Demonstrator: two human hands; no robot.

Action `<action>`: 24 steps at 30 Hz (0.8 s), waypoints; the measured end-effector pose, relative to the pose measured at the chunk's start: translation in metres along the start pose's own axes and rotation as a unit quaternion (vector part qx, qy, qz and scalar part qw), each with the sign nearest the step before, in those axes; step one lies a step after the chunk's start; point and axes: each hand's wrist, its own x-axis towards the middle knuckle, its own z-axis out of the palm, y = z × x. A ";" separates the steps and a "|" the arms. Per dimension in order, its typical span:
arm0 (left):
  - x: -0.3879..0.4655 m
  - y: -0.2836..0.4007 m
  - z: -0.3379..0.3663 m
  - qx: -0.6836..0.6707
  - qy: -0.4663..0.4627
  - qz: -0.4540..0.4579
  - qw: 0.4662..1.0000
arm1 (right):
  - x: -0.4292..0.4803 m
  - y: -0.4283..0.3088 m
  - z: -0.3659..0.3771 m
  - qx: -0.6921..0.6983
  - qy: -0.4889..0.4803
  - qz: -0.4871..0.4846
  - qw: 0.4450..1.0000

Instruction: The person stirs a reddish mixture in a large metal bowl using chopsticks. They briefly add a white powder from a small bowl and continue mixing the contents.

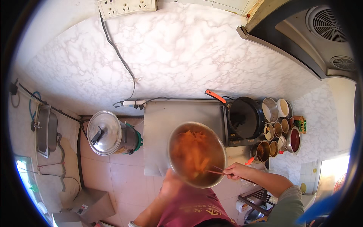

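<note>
A large stainless steel bowl [173, 167] is tilted over the front of the metal worktable [158, 122], against the maroon apron. Orange-red sauced food [194, 153] fills its lower part; the pieces are blurred. My left hand [171, 184] grips the bowl's near left rim, its fingers partly hidden. Long brown chopsticks [213, 172] are held in my right hand [236, 171] at the bowl's right rim, with their tips in the food. To the right a black frying pan [246, 117] with an orange handle rests on an induction cooker [237, 142].
Seasoning containers [278, 127] and a bowl of red sauce [295, 139] crowd the right end. A lidded metal pot [104, 133] stands left of the table. A steel sink [48, 130] is on the left wall, a range hood [286, 37] above right, and a dark rack [255, 198] below right.
</note>
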 end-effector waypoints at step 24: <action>0.072 0.095 -0.084 0.011 -0.036 -0.034 0.999 | -0.029 -0.068 0.020 -0.665 0.253 -0.075 0.698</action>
